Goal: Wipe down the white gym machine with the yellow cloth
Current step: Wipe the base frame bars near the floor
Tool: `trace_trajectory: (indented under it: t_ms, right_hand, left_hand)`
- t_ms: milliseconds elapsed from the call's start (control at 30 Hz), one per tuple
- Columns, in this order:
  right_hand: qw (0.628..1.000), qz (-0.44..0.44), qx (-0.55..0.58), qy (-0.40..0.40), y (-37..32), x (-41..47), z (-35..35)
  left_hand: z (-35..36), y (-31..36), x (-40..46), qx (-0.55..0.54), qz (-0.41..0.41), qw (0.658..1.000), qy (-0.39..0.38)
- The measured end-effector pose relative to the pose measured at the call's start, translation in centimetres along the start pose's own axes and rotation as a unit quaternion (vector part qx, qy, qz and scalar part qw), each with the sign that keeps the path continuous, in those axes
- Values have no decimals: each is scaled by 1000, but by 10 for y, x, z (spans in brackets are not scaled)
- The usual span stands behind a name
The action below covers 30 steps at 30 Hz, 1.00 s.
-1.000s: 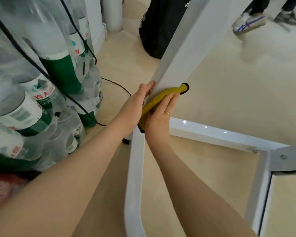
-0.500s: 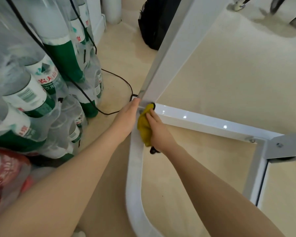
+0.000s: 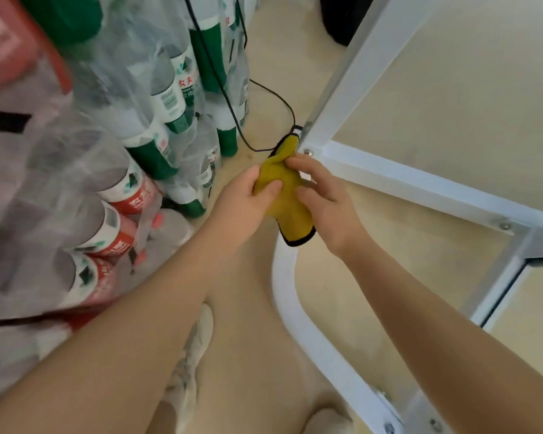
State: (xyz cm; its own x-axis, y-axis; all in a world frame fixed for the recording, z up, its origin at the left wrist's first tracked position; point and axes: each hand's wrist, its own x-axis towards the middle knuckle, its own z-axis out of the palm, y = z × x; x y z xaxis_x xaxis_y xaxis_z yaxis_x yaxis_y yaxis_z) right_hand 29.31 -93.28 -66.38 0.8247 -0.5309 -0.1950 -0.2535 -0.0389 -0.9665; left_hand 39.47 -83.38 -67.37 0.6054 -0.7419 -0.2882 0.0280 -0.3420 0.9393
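The yellow cloth (image 3: 287, 195) with a black edge is bunched between both my hands, low near the floor. My left hand (image 3: 243, 203) pinches its left side with thumb and fingers. My right hand (image 3: 325, 198) grips its right side, fingers curled over it. The cloth's top end touches the joint where the white gym machine's slanted upright (image 3: 355, 76) meets its floor bar (image 3: 420, 186). A curved white base tube (image 3: 298, 314) runs under the cloth toward me.
Shrink-wrapped packs of water bottles (image 3: 145, 120) are stacked close on the left. A black cable (image 3: 273, 95) crosses the floor to the frame joint. A black bag (image 3: 345, 17) stands behind the upright. My white shoe (image 3: 188, 364) is below.
The cloth has slid down the slanted upright to the base joint. My left hand left the frame and now holds the cloth together with my right hand.
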Motion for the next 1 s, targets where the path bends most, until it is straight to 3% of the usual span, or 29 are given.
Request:
trace_trajectory:
  t_ms: [133,267,400,500,567,667,833,1000]
  right_hand:
    - [975,-47,-209,-60,-28,-10,17]
    - [951,-98,-288,-55,-54,-26,37]
    - [934,-44,-355,-18,-85,-54,30]
    - [907,22,-420,-6,-100,-76,14]
    - [897,52,-439,1,-114,-96,13]
    - [900,51,-432,30,-144,-123,23]
    - [909,32,-401,-111,-198,-156,19]
    - [889,39,-456,-15,-249,-204,14]
  left_hand:
    - [-21,20,-26,180,54,981,50]
    - [-36,38,-51,223,102,969,-11]
    - [-44,74,-83,237,86,967,-41]
    - [-47,102,-105,334,72,936,-84]
    - [-53,119,-121,396,69,910,-100]
    - [-65,143,-149,423,58,900,-90]
    - [-76,182,-196,427,74,899,-59]
    - [-79,225,-254,390,25,918,-59]
